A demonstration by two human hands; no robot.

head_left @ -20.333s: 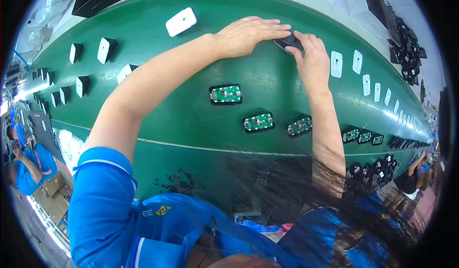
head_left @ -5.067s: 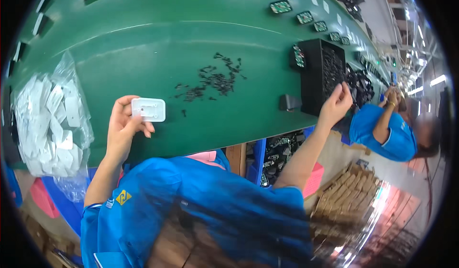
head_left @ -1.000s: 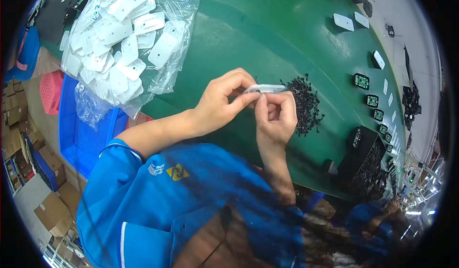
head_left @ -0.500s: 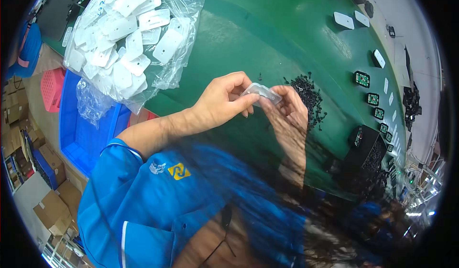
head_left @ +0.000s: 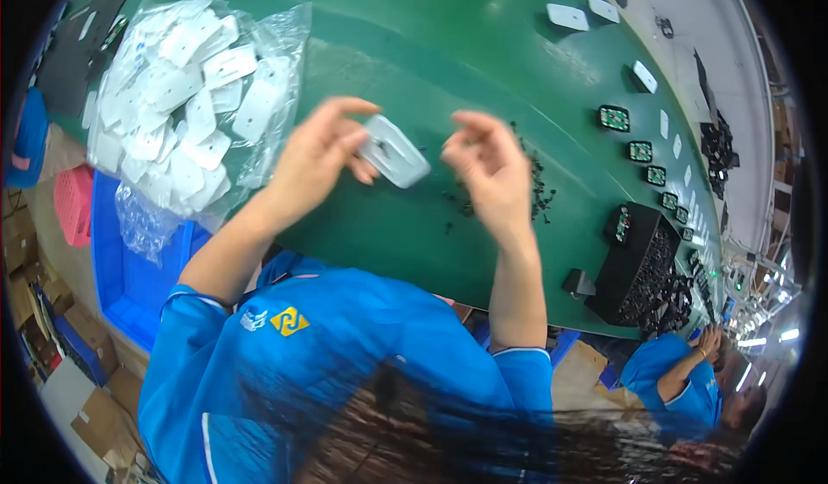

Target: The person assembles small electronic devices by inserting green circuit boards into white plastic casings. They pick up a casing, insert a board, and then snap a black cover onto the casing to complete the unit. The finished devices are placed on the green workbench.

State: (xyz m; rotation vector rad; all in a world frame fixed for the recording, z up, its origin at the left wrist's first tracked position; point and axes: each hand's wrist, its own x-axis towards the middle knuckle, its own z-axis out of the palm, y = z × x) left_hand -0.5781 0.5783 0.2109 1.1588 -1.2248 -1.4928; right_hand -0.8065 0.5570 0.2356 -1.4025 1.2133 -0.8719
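My left hand (head_left: 323,152) pinches a translucent white plastic cover (head_left: 394,152) by its left edge. The cover is a rounded rectangle with a small dark spot near its middle, and it is held tilted above the green table. My right hand (head_left: 492,169) hovers apart from it on the right, fingers loosely bent and slightly blurred, with nothing visible between them. Beneath and behind that hand lies a scattered heap of small black parts (head_left: 539,186), partly hidden by it. A clear bag (head_left: 289,61) full of similar white covers (head_left: 203,113) lies to the left.
A blue bin (head_left: 129,290) and a pink basket (head_left: 73,206) stand at the left. Along the right edge run white covers (head_left: 567,16) and green circuit boards in black housings (head_left: 614,119). A black box (head_left: 634,264) of small parts sits near right; beyond it a co-worker (head_left: 668,380) is present.
My hands have moved apart: the right let go of the cover and drew away, while the left keeps it, now turned face up. The whole view has shifted, bringing a co-worker into sight.
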